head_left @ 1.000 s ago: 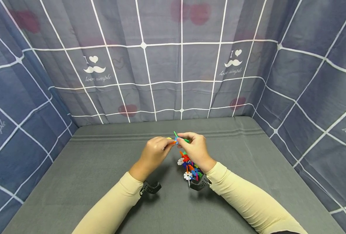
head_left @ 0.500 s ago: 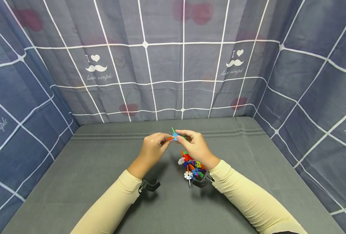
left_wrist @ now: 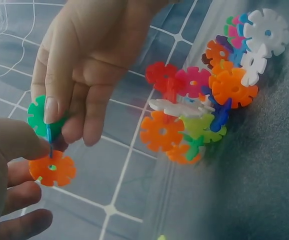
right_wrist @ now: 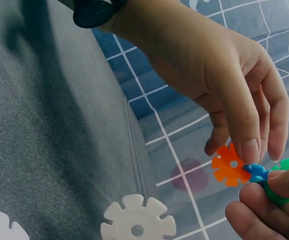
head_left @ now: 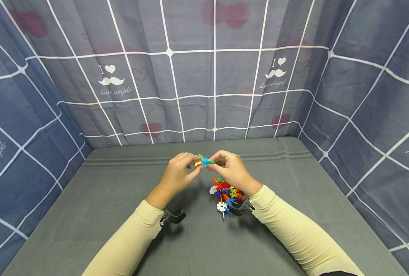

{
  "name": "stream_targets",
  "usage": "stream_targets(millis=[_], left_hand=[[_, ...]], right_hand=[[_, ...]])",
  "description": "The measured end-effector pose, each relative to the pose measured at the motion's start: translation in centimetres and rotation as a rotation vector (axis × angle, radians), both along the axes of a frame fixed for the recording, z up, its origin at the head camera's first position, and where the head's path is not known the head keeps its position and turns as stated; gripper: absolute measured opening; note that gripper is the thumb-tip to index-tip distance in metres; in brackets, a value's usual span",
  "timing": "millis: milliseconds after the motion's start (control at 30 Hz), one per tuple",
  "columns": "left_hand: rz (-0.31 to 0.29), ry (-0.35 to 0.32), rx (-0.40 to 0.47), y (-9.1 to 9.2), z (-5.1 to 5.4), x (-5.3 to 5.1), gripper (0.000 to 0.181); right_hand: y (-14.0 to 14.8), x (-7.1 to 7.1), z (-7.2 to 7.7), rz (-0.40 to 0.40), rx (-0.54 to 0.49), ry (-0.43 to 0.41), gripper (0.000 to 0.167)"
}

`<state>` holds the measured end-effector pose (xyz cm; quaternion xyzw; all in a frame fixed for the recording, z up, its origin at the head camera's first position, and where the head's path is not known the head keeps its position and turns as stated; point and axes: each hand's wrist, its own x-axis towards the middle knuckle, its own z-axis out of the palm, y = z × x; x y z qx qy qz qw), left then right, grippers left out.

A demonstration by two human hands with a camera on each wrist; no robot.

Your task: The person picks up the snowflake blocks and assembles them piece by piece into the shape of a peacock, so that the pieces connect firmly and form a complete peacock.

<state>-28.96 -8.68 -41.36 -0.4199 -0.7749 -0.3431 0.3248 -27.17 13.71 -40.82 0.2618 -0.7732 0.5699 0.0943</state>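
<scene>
Above the table, both hands hold a small cluster of joined plastic snowflake discs (head_left: 205,162). My left hand (head_left: 182,168) grips its orange side; in the left wrist view an orange disc (left_wrist: 54,169) shows against the fingers. My right hand (head_left: 233,170) pinches the green disc (left_wrist: 37,116) with its thumb in front. Between them a blue disc (right_wrist: 257,173) sits edge-on in the left wrist view, joined to the others. Yellow also shows at the left end in the head view. Fingers hide part of the cluster.
A pile of joined and loose snowflake discs (head_left: 225,191) lies on the grey cloth-covered table (head_left: 121,214), just below the right hand. A white disc (head_left: 221,207) sits at its near edge. Checked curtains (head_left: 197,76) stand behind and on both sides.
The cluster has turned between the fingers and shifted slightly left; its yellow part shows again. Both hands have loosened apart a little, and more of the pile shows beside the right hand.
</scene>
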Motion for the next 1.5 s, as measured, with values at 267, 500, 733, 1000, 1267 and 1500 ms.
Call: stream_targets(millis=[267, 500, 733, 1000, 1267, 1500], left_hand=[[-0.028, -0.018, -0.026, 0.2, -0.3, 0.1, 0.015], [-0.069, 0.01, -0.032, 0.0, -0.5, 0.3, 0.013], [-0.06, 0.047, 0.026, -0.6, -0.3, -0.1, 0.009], [0.097, -0.062, 0.217, -2.1, -0.1, -1.5, 0.008], [0.085, -0.155, 0.223, -2.6, -0.5, -1.7, 0.009], [0.068, -0.136, 0.227, -2.7, 0.4, -1.7, 0.008]], right_hand=[[-0.2, 0.1, -0.3, 0.041, -0.037, -0.027, 0.007], [-0.2, 0.1, -0.2, 0.095, 0.04, -0.034, 0.006], [0.1, -0.5, 1.3, 0.168, 0.126, -0.064, 0.02], [1.2, -6.3, 2.7, 0.192, 0.71, -0.018, 0.017], [-2.7, -12.0, 1.8, 0.291, 1.198, -0.092, 0.034], [-6.2, -13.6, 1.2, 0.311, 1.31, -0.074, 0.038]])
